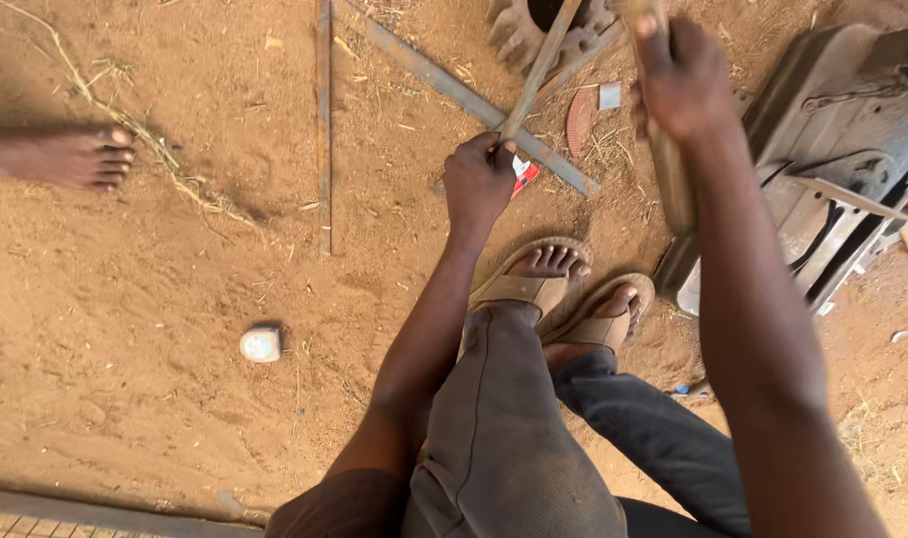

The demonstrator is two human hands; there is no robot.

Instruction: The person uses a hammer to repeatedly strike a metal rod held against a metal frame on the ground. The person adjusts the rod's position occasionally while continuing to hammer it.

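Note:
My left hand (479,182) grips the lower end of a thin metal rod (539,70) that slants up toward a worn, toothed metal piece (519,35) at the top edge. My right hand (681,80) is raised and closed round a wooden handle (668,169) that hangs down past my wrist; its head is out of view. Both hands are above the sandy ground, in front of my sandalled feet (564,289).
Flat metal bars (323,120) lie on the sand, one angled (474,105). A small red-and-white object (525,171) lies by my left hand. A dark metal structure (843,149) stands at right. Another person's bare foot (70,156) is at left. A white lump (261,345) lies nearby.

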